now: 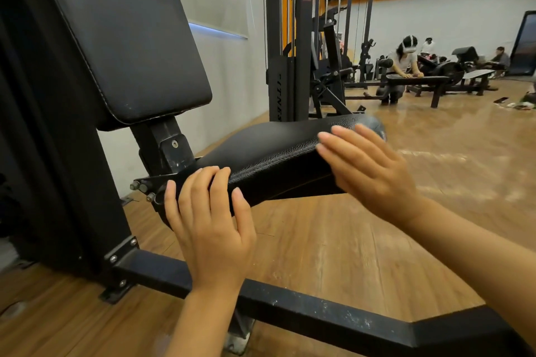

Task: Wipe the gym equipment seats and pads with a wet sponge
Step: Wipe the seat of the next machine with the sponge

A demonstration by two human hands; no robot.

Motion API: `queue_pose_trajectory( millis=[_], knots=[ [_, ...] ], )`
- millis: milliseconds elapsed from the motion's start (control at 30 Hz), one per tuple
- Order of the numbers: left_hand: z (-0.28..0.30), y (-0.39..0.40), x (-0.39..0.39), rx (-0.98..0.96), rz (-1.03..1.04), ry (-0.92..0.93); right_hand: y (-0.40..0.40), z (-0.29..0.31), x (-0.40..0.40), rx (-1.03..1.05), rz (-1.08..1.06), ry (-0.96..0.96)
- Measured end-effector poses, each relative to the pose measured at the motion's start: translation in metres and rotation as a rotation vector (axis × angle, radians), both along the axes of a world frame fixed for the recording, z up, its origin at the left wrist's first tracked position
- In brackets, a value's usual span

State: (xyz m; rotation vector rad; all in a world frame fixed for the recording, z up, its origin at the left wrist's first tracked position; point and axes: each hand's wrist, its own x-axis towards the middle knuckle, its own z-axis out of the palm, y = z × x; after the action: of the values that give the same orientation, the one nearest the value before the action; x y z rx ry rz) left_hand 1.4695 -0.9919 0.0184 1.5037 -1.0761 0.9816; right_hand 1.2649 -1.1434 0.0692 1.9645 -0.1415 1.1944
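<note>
A black padded seat (269, 148) juts out from the machine at centre, below a tall black back pad (121, 38). My left hand (208, 220) grips the seat's near left edge, fingers curled over the top and thumb against the side. My right hand (368, 165) lies flat over the seat's right end, fingers pointing left and blurred by motion. A grey sponge (375, 126) shows just past that hand at the seat's tip. Most of the sponge is hidden under the palm.
The machine's black steel base bar (319, 310) crosses the wooden floor below my arms. A cable weight stack (290, 66) stands behind the seat. At the far right another person (403, 64) leans over a flat bench (417, 80), with more benches behind.
</note>
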Motion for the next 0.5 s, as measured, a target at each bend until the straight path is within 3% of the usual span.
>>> queue_pose_trajectory(
  millis=[233,500],
  knots=[
    [0.004,0.001,-0.006,0.071,0.025,-0.04,0.01,-0.009,0.019,0.26,0.123,-0.336],
    [0.005,0.003,-0.008,0.133,0.066,-0.04,0.045,-0.016,0.093,0.3,0.287,-0.153]
  ],
)
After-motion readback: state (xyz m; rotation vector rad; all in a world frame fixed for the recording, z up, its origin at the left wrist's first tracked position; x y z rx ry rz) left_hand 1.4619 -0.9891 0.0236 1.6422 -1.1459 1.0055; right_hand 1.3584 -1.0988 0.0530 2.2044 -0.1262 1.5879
